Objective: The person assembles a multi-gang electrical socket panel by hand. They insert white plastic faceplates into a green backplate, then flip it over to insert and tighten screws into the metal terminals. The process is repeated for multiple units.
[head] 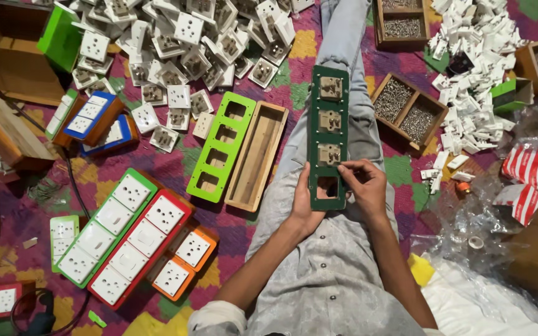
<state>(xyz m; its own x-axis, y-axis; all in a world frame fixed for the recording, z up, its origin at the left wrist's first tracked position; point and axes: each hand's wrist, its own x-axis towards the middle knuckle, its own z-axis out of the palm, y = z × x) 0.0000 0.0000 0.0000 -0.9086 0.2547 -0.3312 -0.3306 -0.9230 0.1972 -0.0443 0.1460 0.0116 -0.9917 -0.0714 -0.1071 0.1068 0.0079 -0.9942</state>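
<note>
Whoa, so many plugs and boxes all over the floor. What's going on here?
A person sits on a patterned mat with a dark green four-slot panel lying along their lap. The left hand steadies its near end, and the right hand pinches its edge beside the one empty slot; the other three slots hold socket modules. Beside the leg lie an empty light green panel and a wooden box. A heap of loose white sockets lies further out, with trays of screws on the right and finished boards on the left.

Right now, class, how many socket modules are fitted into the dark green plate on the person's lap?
3: top opening, second, third. The fourth opening, nearest the hands, is empty. None seem hidden.
</note>
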